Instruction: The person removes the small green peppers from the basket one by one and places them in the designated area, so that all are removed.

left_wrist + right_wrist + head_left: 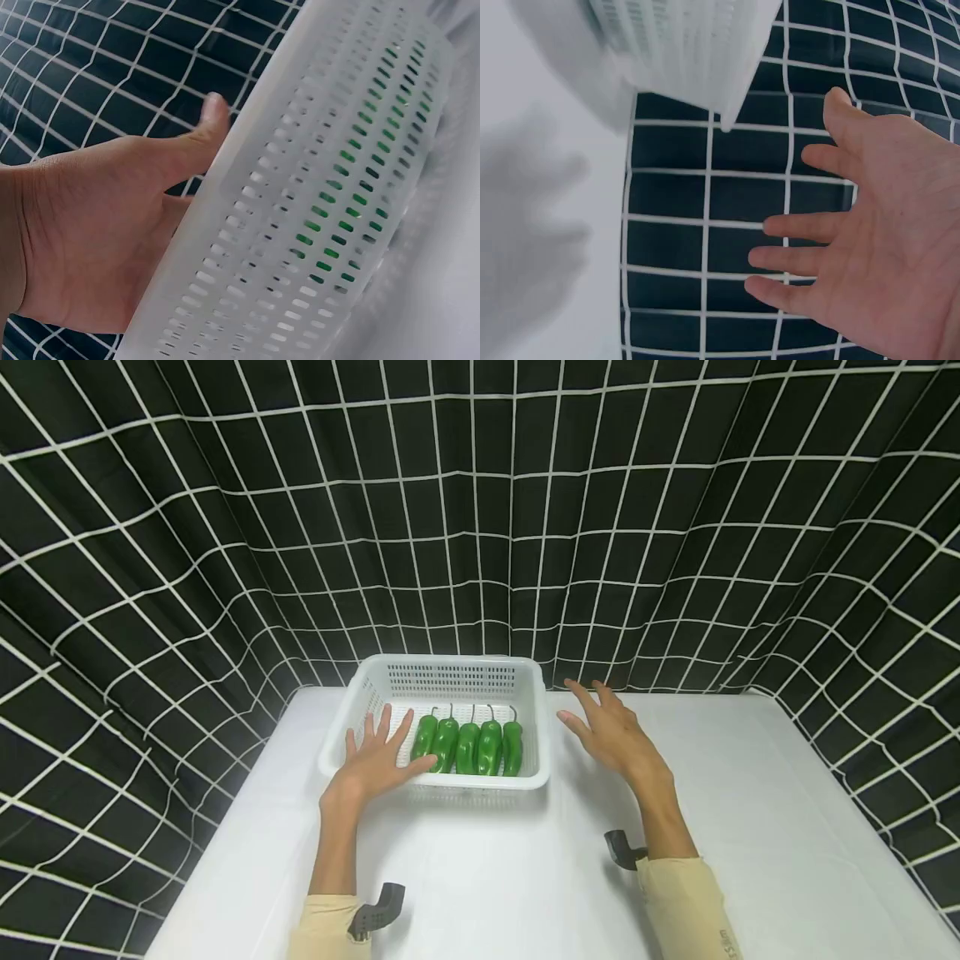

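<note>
Backdrop: black curtain [491,510] with a white grid, hung behind and on both sides; I take it for a plain ground that makes pale things stand out.

Table [480,877]: one, white-covered, its far edge meeting the curtain.

Basket [487,782]: one, white plastic, slotted walls and base, upright near the table's far edge, left of centre in my head view. It probably stands there to be within reach of both hands.

Green peppers [467,750]: five, inside the basket, lying side by side in one row, stems to the far side. Lined up so close, they likely steady one another against rolling; the walls confine them. Through the slots, the left wrist view shows me patches of green.

Left hand [375,767]: one, over the basket's near left corner. Fingers straight and widely spread, thumb reaching toward the leftmost pepper; nothing gripped. Whether any part touches the rim, I cannot tell.

Right hand [615,735]: one, just beside the basket's right end, apart from it. Fingers extended with gaps between, having hold of nothing; the shadow on the table tells me it is raised.

Sleeves [682,902]: two, tan, the right one lettered. Black curved fittings [386,906]: two, one by each cuff, presumably for the wrist cameras.
</note>
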Tool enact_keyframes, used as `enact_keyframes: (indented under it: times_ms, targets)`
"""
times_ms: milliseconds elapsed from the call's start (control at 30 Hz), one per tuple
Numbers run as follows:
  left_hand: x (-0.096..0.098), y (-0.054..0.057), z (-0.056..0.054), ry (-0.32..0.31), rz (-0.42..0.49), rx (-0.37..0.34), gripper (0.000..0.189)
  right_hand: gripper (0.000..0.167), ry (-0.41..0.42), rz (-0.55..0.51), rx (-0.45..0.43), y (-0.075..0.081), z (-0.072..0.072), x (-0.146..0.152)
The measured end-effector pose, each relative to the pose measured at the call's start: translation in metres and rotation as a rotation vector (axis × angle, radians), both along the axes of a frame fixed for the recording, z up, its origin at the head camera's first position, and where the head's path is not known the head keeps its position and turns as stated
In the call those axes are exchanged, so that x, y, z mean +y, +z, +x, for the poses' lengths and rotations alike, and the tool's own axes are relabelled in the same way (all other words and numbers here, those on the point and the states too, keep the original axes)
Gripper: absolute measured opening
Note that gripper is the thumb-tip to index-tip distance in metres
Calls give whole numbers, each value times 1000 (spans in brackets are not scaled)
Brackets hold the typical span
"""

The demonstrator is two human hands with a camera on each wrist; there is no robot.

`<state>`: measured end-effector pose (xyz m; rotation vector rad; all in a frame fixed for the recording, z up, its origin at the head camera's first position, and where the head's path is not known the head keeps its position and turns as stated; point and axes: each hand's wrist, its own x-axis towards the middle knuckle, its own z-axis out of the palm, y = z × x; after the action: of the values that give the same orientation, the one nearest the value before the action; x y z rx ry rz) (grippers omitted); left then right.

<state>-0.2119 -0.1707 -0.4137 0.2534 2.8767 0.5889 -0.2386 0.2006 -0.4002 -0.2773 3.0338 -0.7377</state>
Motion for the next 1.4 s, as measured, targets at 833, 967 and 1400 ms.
enact_keyframes:
  times_ms: [833,967,1400]
  targets:
    - [-17,9,11,24,-33,-100,110,41,170,-143,86,-11,-9,-104]
    - [-15,7,11,25,-16,-102,110,40,151,-30,76,-12,-11,-114]
    - [-13,5,8,27,-8,-98,111,34,31,211,-36,-18,-15,-140]
